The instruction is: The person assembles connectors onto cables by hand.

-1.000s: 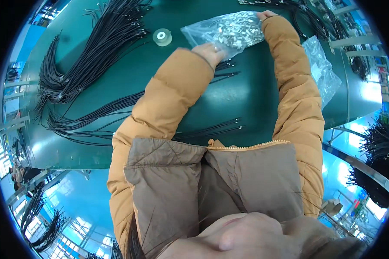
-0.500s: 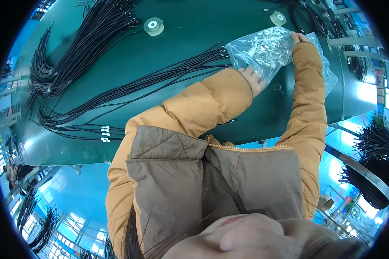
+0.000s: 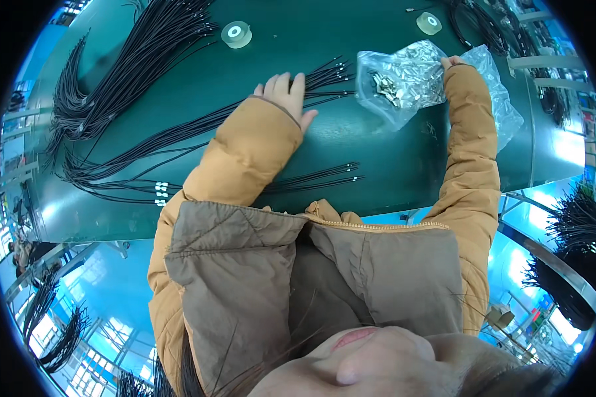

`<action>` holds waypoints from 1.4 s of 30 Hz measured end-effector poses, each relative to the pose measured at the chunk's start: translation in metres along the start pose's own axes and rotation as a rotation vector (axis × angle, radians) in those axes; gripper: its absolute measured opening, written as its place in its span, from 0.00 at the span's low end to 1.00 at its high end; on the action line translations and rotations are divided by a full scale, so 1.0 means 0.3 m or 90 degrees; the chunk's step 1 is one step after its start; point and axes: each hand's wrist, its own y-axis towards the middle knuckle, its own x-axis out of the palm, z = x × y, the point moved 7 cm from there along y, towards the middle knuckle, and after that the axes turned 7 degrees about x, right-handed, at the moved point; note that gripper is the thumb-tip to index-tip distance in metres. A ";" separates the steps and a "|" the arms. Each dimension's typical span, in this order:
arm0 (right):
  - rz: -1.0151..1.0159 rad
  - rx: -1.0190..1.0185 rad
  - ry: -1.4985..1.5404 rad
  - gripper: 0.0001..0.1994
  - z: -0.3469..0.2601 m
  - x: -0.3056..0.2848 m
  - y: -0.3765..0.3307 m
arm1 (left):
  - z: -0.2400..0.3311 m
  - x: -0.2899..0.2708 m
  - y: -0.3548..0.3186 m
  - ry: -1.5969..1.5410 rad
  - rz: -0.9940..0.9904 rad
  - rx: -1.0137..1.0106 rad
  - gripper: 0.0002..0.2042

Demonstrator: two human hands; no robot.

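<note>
Nearest in, a few thin black cables with pale tips [image 3: 321,176] are seen lying on the glossy green bench [image 3: 324,142]. Just beyond, the left hand [image 3: 285,94] is held open, fingers spread, over a longer black cable bundle [image 3: 324,75]; whether it is touched cannot be told. Farther right, a clear plastic bag of small silvery metal pieces [image 3: 404,83] is rested on the bench, its right edge pinched by the right hand [image 3: 451,61]. Soft, slippery film and a loose, weighty, shifting load are to be expected; gathered film would best be gripped. Creased and shiny it looks! Farthest out, a pale translucent roll [image 3: 236,34] is spotted.
</note>
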 end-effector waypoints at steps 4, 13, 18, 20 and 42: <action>0.010 0.001 0.023 0.18 0.056 -0.017 0.047 | -0.028 0.085 -0.030 -0.046 -0.136 0.001 0.22; 0.013 -0.037 0.060 0.16 -0.172 0.013 0.216 | 0.025 0.072 -0.135 -0.020 0.002 0.126 0.16; 0.001 -0.083 0.090 0.14 -0.243 0.070 0.166 | 0.057 0.027 -0.157 0.000 0.002 0.119 0.14; 0.004 -0.088 0.095 0.14 -0.220 0.042 0.045 | 0.010 -0.004 -0.107 -0.095 -0.021 0.067 0.14; -0.020 -0.461 0.422 0.09 -0.785 -0.155 -0.222 | -0.370 0.178 0.157 -0.258 0.186 -0.347 0.18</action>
